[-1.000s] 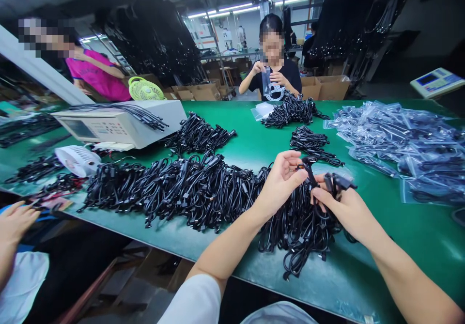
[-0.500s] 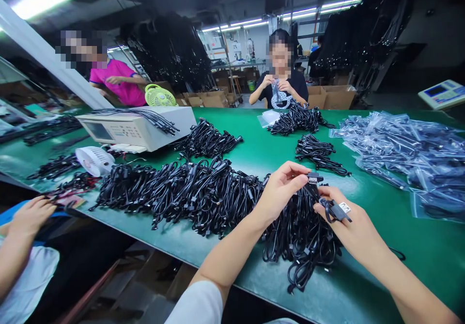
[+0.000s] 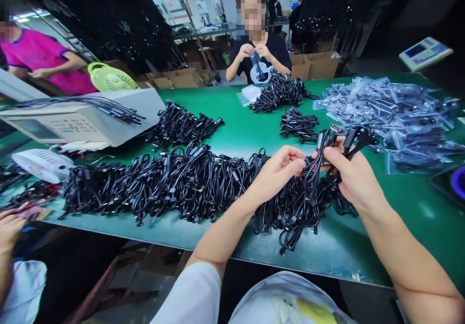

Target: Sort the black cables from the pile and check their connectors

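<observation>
My right hand (image 3: 350, 176) is closed on a black cable (image 3: 321, 152), whose plugs stick up above my fingers. My left hand (image 3: 278, 169) pinches the same cable lower down, just left of the right hand. Both hands hover over the right end of a long heap of black cables (image 3: 174, 181) lying along the front of the green table (image 3: 254, 135).
Bagged cables (image 3: 392, 113) are piled at the right. Smaller cable heaps (image 3: 181, 123) lie mid-table. A white tester box (image 3: 72, 118) and small fans stand at the left. Two people work across the table; another person's hand (image 3: 9, 227) is at the lower left.
My right hand has lifted the cable's plugs up and away from the heap, and the left hand followed. The camera view shifted left and down.
</observation>
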### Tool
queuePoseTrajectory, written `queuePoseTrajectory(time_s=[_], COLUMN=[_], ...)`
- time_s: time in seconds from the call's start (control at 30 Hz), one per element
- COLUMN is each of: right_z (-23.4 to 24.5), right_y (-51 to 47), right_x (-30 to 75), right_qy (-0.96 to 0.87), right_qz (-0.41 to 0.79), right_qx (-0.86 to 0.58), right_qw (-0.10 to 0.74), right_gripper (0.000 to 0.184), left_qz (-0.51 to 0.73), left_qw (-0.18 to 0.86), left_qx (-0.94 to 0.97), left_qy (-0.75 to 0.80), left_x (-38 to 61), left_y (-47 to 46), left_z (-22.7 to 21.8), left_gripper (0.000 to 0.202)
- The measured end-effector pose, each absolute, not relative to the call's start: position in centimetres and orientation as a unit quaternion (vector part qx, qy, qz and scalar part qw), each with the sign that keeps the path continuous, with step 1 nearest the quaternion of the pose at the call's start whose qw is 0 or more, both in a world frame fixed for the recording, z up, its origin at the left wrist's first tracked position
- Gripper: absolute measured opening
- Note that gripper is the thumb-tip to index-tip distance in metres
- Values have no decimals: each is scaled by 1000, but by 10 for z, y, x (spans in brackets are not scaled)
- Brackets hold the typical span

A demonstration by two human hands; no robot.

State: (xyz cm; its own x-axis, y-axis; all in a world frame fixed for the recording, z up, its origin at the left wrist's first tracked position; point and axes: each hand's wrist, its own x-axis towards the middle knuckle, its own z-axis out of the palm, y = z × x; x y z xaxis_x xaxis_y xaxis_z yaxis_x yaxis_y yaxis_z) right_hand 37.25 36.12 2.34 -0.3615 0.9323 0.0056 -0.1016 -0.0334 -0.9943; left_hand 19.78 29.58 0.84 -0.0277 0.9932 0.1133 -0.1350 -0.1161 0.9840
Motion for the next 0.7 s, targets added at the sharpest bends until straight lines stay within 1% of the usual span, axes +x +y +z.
queuePoseTrajectory(time_s=[0.13,0.27,0.4,0.57,0.63,0.7], right_z=[30,30,29,30,31,32], right_y=[365,367,369,367,364,365], right_x=[379,381,380,385,390,387], right_qy=[-550,-543,-534,-541,-539,-566], right_qz=[590,592,588,583,583,558], right_qx=[-376,-367,-358,-353,-352,-350], right_qw=[456,469,491,493,496,496], right_gripper=[49,47,40,33,25,15], left_qz=[466,442,417,433,444,454], left_qw=[587,666,714,707,695,683], left_qx=[509,472,451,441,446,459], left_qy=[424,372,335,343,348,341], left_x=[200,200,202,204,204,207], left_y=[291,291,290,290,290,287], left_z=[11,10,10,5,5,10], left_gripper=[42,42,51,48,49,52])
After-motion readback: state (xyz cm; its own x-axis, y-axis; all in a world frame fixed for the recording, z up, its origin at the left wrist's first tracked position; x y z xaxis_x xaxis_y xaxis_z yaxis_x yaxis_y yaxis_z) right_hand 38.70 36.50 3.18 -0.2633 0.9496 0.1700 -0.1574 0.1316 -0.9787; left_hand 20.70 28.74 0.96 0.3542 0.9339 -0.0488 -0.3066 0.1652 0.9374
